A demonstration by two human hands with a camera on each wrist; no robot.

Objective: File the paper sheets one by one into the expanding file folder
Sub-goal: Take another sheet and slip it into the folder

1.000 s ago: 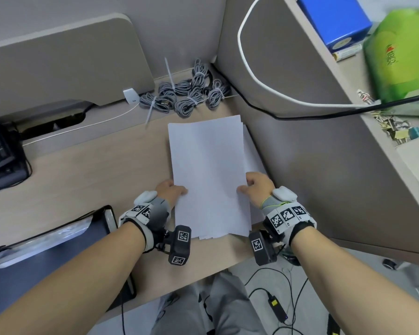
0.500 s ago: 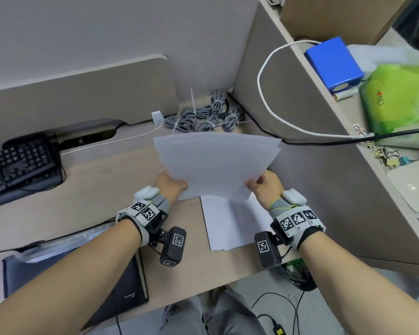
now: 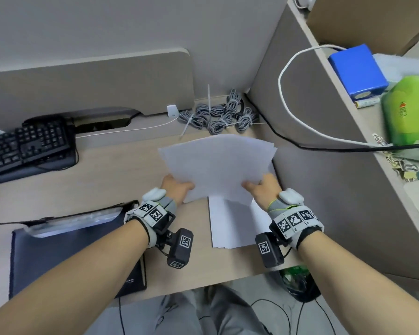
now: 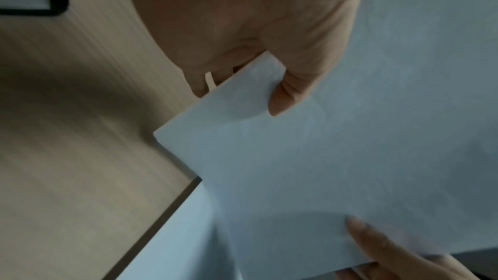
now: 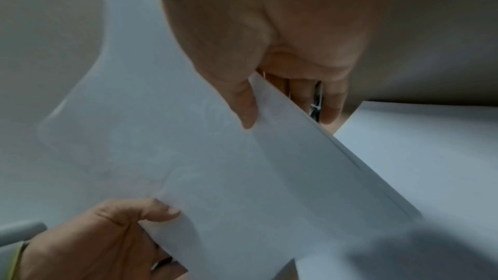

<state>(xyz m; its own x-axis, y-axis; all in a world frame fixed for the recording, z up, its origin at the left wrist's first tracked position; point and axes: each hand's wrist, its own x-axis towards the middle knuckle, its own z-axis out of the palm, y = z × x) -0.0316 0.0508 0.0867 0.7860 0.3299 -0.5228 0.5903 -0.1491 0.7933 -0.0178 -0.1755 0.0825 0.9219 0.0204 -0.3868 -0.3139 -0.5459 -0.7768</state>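
Note:
A stack of white paper sheets (image 3: 218, 165) is held up above the desk, tilted away from me. My left hand (image 3: 177, 187) pinches its near left corner, thumb on top (image 4: 283, 97). My right hand (image 3: 261, 187) pinches the near right corner, thumb on top (image 5: 245, 110). More white sheets (image 3: 230, 226) lie flat on the desk under the lifted stack. The dark expanding file folder (image 3: 70, 252) lies at the desk's front left, with pale pockets showing at its far edge.
A black keyboard (image 3: 27, 148) sits at the far left. Bundled grey cables (image 3: 220, 114) lie at the back. A partition wall (image 3: 324, 189) bounds the desk on the right, with a shelf holding a blue box (image 3: 356, 68) and a green bag (image 3: 411, 110).
Both hands lifted a stack of sheets off the desk and tilted it up, leaving other sheets flat below. My head view rose and shifted left.

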